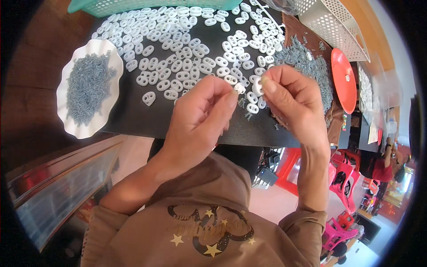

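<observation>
My left hand is closed, thumb and forefinger pinching a small white plastic piece. Just to its right, my right hand pinches a white oval plastic piece with two holes by its edge. The two held pieces are close together above the black table. Many more white two-hole ovals are spread over the table beyond my hands. A few small grey bits lie below the held pieces.
On the left stands a white scalloped dish of small grey spring-like parts. A heap of similar parts lies on brown cloth at right, beside a red oval plate. A green basket and a white perforated basket stand at the back.
</observation>
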`<state>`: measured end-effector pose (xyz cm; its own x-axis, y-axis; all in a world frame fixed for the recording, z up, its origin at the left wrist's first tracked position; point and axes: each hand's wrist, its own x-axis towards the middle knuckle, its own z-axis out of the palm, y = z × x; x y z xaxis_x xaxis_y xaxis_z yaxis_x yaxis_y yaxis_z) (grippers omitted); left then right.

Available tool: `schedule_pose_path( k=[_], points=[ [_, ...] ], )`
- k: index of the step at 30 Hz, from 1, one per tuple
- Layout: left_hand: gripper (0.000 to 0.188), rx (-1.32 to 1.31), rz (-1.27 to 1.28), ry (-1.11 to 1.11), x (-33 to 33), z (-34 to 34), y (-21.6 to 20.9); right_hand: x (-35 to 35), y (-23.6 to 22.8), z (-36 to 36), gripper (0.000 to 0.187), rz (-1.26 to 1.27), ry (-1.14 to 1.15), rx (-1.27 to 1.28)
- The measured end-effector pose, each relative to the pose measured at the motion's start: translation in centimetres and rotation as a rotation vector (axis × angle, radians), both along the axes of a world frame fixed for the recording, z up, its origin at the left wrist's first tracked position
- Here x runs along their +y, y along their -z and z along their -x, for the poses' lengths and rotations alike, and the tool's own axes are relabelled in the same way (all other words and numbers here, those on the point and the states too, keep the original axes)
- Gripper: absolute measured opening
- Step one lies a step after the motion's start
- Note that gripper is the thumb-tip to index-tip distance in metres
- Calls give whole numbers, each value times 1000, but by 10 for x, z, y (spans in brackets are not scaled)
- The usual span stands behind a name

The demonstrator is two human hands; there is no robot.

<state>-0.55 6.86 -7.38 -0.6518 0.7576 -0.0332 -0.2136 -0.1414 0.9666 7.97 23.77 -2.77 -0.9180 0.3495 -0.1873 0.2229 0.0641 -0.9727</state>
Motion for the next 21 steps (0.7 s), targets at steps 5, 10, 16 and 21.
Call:
schedule_pose_path(
  k=[5,10,16,21],
  points=[
    [17,-146,-39,17,4,-4,0,-7,5,-7,16,22,19,31],
    [18,3,-100,6,8,-7,5,-13,9,-9,13,73,57,86],
    [19,-82,-141,-8,10,-9,6,-19,25,-8,10,-328,49,255],
    [19,-62,-88,-36,-2,-10,8,-21,27,-9,9,-535,37,237]
  ],
)
